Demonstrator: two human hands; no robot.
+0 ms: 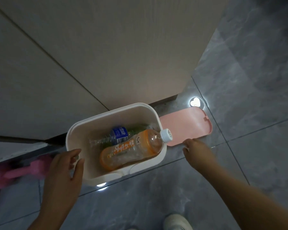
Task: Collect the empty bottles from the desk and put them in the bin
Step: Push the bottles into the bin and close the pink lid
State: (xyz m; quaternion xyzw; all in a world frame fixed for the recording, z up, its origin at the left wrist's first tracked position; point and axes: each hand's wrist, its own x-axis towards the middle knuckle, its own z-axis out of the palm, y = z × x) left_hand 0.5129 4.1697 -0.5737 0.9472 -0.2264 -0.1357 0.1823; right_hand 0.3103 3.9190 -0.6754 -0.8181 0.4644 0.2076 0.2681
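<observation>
At nine o'clock a pink object (15, 173) lies on the floor. The left hand (65, 170), its grip loosely open and holding nothing, rests at the bin (76, 135) rim, probably steadying it. Inside lie the blue-labelled bottle (120, 134) and the orange bottle (131, 151), its cap overhanging the rim. At three o'clock the right hand (196, 150) touches the pink lid (186, 127), fingers hidden, likely to close it.

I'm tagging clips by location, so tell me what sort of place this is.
Probably an indoor room at home or in an office, seen at floor level: grey marbled floor tiles, beige cabinet panels, and a small white bin holding bottles, its pink lid lying beside it.
</observation>
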